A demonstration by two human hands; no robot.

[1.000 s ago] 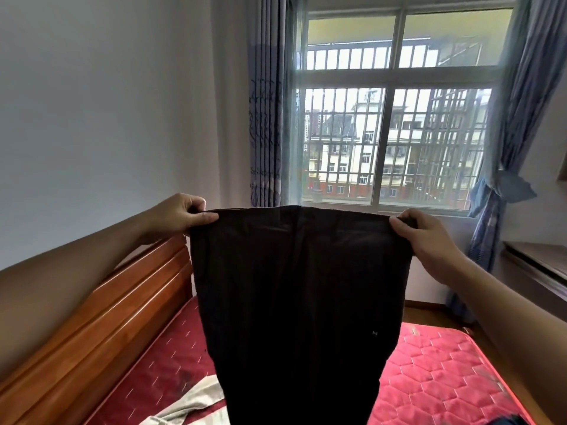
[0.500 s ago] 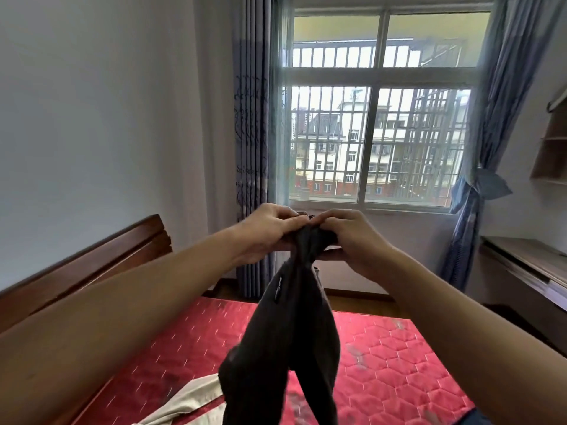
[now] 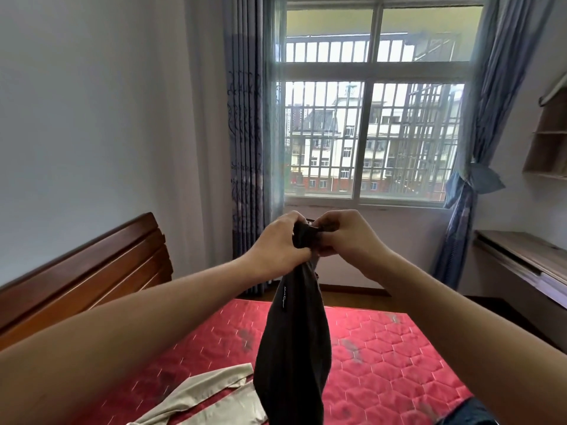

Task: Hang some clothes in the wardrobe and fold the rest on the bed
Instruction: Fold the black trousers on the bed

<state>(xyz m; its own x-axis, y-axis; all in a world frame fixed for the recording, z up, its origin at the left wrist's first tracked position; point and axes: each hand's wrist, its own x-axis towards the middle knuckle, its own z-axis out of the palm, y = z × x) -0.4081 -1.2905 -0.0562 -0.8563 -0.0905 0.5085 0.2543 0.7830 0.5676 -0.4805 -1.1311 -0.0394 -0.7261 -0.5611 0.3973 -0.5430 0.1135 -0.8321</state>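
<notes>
The left hand (image 3: 276, 243) has its fingers (image 3: 296, 220) curled round the bunched top edge of the dark garment (image 3: 294, 348). Touching it on the other side, the right hand (image 3: 346, 237) pinches the same edge between thumb and fingers. The garment hangs from this one held point in a long, doubled drape over the bed (image 3: 383, 348), and its lower end drops out of view.

It looks light, limp and thin, with nothing stiff in it. It should sag and twist wherever it is not held, and it will probably slide out of line if let go on one side. The top edge is the sound place to hold it, one hand at each corner. A second grip lower down would likely be needed to lay it flat for folding.

At the left stands the wooden headboard (image 3: 86, 265). A beige garment (image 3: 208, 400) lies crumpled on the red quilted mattress just left of the hanging cloth and takes up part of the nearest folding space. Beyond are the barred window (image 3: 368, 118) and its blue curtains (image 3: 478, 133). At the right a wooden surface (image 3: 521, 256) runs along the wall, well apart from the hands. No wardrobe is in view.
</notes>
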